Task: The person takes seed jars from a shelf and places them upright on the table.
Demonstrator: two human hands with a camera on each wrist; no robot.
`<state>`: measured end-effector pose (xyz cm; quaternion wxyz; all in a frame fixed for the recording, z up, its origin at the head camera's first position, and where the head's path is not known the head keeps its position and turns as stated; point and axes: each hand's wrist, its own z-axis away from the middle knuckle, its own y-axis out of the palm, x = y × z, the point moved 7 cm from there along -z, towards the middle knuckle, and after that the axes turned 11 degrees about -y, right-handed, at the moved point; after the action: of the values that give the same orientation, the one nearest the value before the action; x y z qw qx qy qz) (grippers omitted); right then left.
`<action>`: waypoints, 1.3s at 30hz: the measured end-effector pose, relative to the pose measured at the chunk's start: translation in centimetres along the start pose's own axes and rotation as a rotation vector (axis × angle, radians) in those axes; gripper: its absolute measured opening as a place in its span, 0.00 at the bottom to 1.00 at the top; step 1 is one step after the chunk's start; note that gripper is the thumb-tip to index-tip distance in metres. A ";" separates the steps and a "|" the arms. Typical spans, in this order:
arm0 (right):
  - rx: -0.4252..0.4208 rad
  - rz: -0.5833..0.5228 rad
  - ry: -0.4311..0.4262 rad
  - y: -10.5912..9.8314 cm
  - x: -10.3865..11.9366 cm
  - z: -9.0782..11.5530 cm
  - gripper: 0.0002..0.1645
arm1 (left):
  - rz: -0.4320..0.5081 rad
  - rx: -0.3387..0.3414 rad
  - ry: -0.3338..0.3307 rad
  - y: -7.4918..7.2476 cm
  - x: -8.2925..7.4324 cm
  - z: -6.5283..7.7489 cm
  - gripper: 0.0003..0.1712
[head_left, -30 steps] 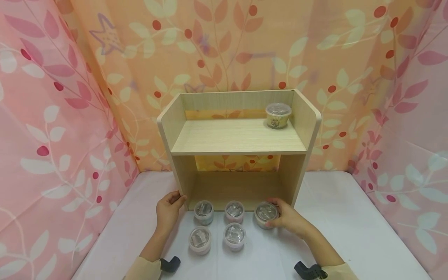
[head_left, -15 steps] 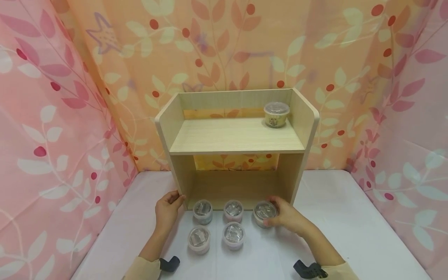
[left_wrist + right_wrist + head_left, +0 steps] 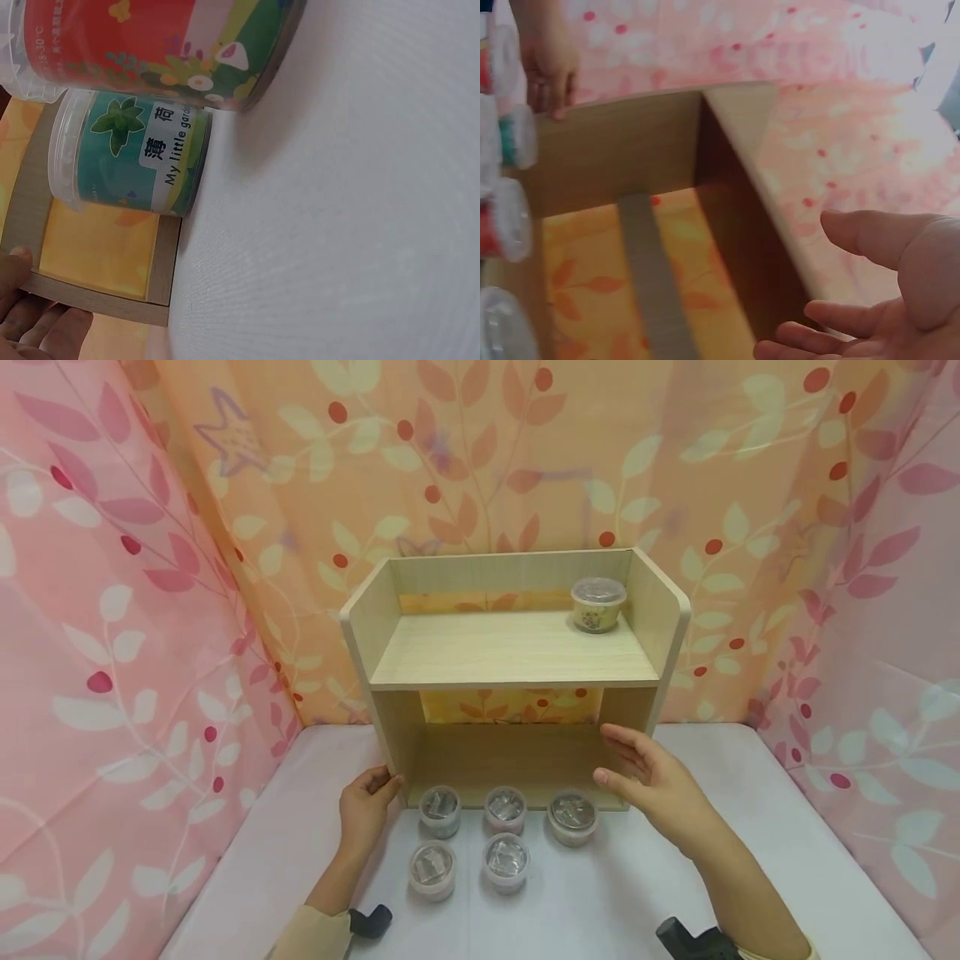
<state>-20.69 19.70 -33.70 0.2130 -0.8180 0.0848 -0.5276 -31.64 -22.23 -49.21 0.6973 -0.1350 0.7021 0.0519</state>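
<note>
My left hand (image 3: 363,810) pinches the front edge of the left side panel of a pale wooden two-tier shelf (image 3: 510,652), low down. In the left wrist view, its thumb and fingers (image 3: 67,334) lie on either side of that panel. My right hand (image 3: 667,789) is in the air before the shelf's right side panel, fingers extended and thumb apart, holding nothing. The closest tub (image 3: 572,818), with a clear lid, stands on the table to its left. In the right wrist view, the right hand (image 3: 885,292) shows spread and holding nothing.
Several more lidded tubs stand in front of the shelf, among them a teal-labelled tub (image 3: 127,154) and a red-labelled tub (image 3: 150,45). A yellow tub (image 3: 597,606) sits on the upper tier at the right. Floral curtains (image 3: 480,460) enclose the white-covered table (image 3: 750,827).
My right hand has let go of the rightmost front tub, which stays on the table, and has moved up and right with its fingers opened. The left hand keeps its place on the shelf.
</note>
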 end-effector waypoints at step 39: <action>-0.335 0.096 0.123 -6.1 6.6 -13.4 0.69 | -0.018 -0.023 0.010 -0.1 0.6 -0.3 0.14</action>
<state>-30.44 19.25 -20.84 0.0930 -0.8033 0.2231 -0.5443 -31.93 -22.44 -49.77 0.6927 -0.1497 0.7035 0.0530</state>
